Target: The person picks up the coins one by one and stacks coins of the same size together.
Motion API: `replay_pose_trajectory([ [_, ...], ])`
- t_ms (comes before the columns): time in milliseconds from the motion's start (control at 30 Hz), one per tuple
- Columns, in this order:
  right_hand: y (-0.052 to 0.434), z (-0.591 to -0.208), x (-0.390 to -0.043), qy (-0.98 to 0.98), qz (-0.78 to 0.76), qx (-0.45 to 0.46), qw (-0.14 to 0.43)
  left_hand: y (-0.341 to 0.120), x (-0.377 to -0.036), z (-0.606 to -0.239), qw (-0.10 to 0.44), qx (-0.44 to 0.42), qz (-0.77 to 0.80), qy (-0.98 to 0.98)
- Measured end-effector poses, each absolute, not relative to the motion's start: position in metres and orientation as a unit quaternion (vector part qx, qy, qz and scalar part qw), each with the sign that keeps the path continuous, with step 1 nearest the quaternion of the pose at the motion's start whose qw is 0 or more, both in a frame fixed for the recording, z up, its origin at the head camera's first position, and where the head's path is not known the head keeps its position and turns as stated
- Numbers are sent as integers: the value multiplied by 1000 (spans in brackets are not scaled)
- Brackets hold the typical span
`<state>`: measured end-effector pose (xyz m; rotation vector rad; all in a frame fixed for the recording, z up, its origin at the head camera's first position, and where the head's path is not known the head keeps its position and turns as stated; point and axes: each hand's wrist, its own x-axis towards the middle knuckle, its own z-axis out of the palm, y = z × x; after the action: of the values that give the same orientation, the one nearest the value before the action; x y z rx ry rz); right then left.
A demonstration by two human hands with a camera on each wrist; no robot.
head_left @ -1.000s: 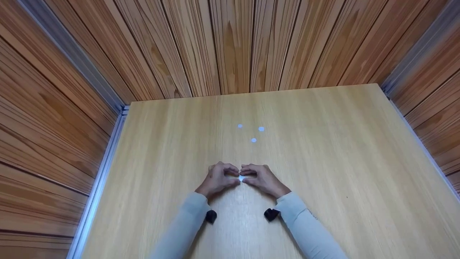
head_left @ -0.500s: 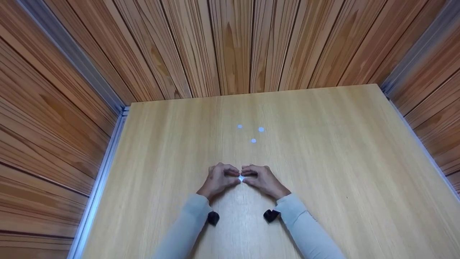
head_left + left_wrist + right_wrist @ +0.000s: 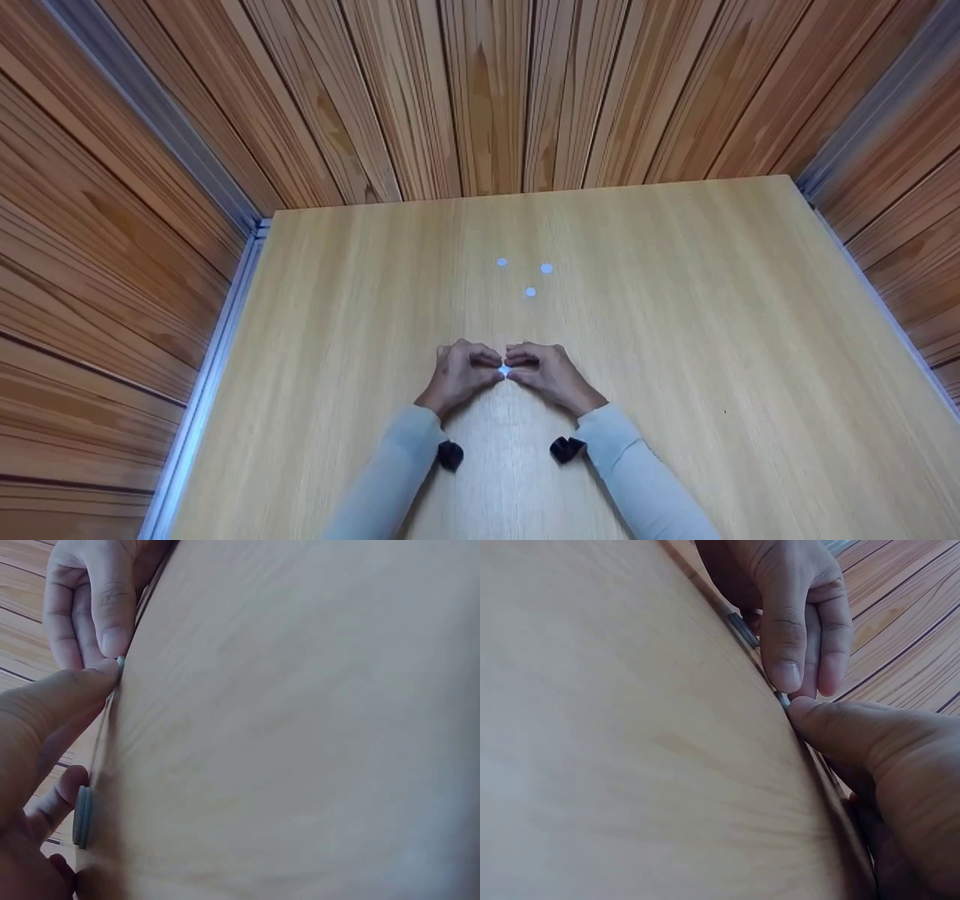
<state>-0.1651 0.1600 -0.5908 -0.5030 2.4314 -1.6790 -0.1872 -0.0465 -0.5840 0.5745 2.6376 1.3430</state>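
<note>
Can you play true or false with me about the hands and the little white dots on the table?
1. Both hands meet at one small white piece. True.
2. Four white dots lie farther up the table. False: three white dots lie there.
3. The left hand lies flat and open. False: its fingers are curled, pinching the piece.
4. The right hand pinches the same piece. True.
5. The table is wooden. True.

Soft, even light is falling from above, leaving faint shadows under the hands (image 3: 502, 371). Wide-angle distortion is bending the wall planks. Both wrist views are showing the surface (image 3: 300, 727) blurred and close.
</note>
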Motion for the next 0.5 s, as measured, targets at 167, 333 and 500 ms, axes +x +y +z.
replay_pose_trajectory([
  [167,162,-597,-165,815,-553,-166,53,-46,-187,-586,63,191,437,877],
  [333,161,-596,-165,818,-546,-178,41,-46,-188,-586,65,190,439,876],
  [500,161,-594,-168,821,-540,-178,52,-47,-189,-585,70,192,442,874],
])
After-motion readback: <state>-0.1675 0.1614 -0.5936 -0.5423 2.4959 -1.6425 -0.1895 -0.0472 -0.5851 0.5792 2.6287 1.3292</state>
